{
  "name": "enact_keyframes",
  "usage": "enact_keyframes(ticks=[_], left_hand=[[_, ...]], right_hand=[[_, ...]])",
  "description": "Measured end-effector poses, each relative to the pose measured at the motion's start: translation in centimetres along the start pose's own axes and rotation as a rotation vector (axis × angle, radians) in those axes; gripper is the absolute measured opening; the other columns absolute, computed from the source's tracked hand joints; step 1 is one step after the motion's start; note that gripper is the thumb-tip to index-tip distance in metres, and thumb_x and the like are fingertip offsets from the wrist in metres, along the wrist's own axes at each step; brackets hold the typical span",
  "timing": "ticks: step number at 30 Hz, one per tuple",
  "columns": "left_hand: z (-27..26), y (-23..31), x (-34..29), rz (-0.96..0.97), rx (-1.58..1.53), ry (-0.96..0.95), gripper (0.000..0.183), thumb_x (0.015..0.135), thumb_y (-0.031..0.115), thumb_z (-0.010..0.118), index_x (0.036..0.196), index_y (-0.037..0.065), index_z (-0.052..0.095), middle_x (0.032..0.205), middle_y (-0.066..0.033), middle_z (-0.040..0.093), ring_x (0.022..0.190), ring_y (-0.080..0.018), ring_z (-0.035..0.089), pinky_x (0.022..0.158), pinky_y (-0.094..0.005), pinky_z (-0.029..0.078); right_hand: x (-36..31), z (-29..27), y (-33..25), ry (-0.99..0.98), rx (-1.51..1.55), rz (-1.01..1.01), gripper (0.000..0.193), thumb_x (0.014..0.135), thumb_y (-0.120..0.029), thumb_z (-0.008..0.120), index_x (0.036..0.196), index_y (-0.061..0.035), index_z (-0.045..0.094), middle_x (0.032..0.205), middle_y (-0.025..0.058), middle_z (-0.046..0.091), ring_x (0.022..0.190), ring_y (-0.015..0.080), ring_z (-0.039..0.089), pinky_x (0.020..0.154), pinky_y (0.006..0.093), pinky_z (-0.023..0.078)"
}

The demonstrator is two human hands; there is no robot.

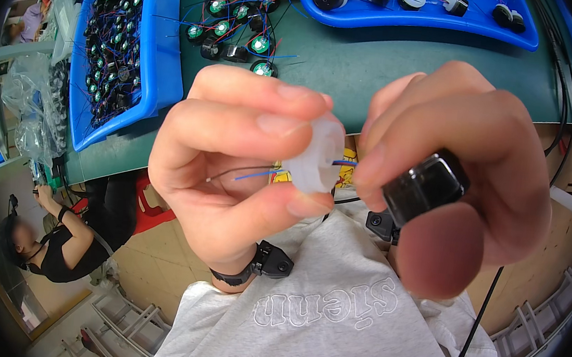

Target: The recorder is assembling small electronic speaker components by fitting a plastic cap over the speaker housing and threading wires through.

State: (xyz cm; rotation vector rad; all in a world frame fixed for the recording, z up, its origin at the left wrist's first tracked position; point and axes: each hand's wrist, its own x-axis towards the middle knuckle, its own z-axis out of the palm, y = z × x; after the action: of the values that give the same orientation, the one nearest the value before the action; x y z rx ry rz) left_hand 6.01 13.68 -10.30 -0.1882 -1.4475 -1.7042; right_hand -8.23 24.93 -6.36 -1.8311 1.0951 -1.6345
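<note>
Between the thumb and fingers of my left hand [195,152] is a round, translucent white plastic cap [318,161]. Thin wires [345,163] pass through the cap toward my right hand, and their loose ends, one of them blue, stick out on the palm side of my left hand. My right hand [490,136] is closed around a short, glossy black cylinder [430,187], gripped close to its thumb. The wires run up to the fingers of my right hand; where they join the cylinder is hidden. The cap and the cylinder are apart.
A blue bin [165,36] full of black wired parts stands on the green table [393,65] at left. Loose wired parts [240,14] lie beside it. A blue tray [418,24] holds capped pieces at the back. Black cables [564,74] hang at right. A person [73,244] sits at far left.
</note>
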Motion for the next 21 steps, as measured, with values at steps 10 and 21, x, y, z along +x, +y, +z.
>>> enact_keyframes(ticks=[10, 21], left_hand=[[0.0, -0.2, -0.1, -0.009, -0.041, 0.008, 0.038, 0.059, -0.008, 0.069, 0.092, -0.003, 0.052, 0.101, -0.0196, 0.051, 0.087, -0.0228, 0.056, 0.075, -0.0297, 0.049], [1.6, 3.1, 1.4, -0.153, 0.271, 0.024, 0.038, 0.067, 0.008, 0.071, 0.097, 0.005, 0.047, 0.099, -0.0131, 0.052, 0.082, -0.0203, 0.054, 0.075, -0.0321, 0.045]], right_hand=[[0.4, 0.0, 0.0, 0.007, -0.045, -0.028, 0.047, 0.077, -0.037, 0.06, 0.091, 0.0053, 0.047, 0.073, 0.0086, 0.051, 0.058, 0.0124, 0.049, 0.056, 0.0263, 0.041], [0.7, 4.8, 0.3, 0.697, 0.131, 0.095, 0.043, 0.092, -0.031, 0.033, 0.077, 0.0062, 0.049, 0.065, 0.0106, 0.05, 0.05, 0.0111, 0.046, 0.047, 0.0219, 0.036]])
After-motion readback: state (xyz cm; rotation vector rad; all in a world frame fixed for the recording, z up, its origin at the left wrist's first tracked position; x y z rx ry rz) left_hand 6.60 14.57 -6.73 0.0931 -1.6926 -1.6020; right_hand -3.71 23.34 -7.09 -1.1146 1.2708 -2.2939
